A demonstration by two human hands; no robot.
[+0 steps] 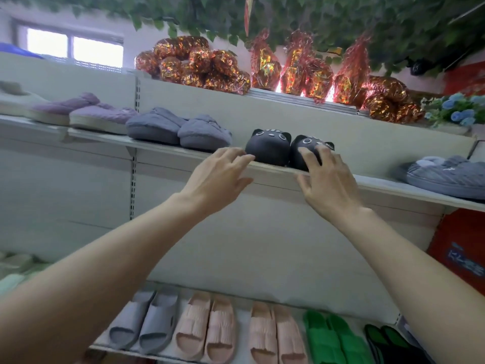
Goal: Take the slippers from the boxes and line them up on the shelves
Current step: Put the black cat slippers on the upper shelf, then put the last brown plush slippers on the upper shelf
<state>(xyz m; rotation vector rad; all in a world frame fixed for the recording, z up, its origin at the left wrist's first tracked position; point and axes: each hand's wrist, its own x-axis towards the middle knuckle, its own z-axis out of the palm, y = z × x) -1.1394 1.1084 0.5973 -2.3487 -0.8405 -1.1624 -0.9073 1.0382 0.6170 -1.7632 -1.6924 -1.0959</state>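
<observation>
A: Entry one — the hands?
B: Left hand (220, 174): fingers spread, nearly straight, holding nothing. Its fingertips are at the side of the left black slipper (267, 148); whether they touch it cannot be told. Right hand (328, 179): fingers spread and laid over the toe of the right black slipper (301, 149), not clamped on it. Its thumb is lower, at the front edge of the upper shelf (380, 186).

A: Where are the black slippers?
B: On the upper shelf, just past the fingertips of both hands. They sit side by side and touching, with the cat faces outward and the toes at the shelf's front edge.

A: Same shelf, beyond the left hand?
B: Blue-grey pair (178, 128) just to its left; purple pair (86, 111) farther left.

A: Beyond the right hand?
B: Grey slippers (443, 174), well apart to its right.

A: Below the hands?
B: Lower shelf (242, 310) — one row, left to right: grey slides (147, 321), pink slides (204, 327), second pink pair (275, 334), green slides (333, 340), dark pair (385, 342).

A: Above the hands?
B: Foil bundles (210, 67) on the top ledge, blue flowers (456, 109) to their right, leaves (315, 19) overhead.
</observation>
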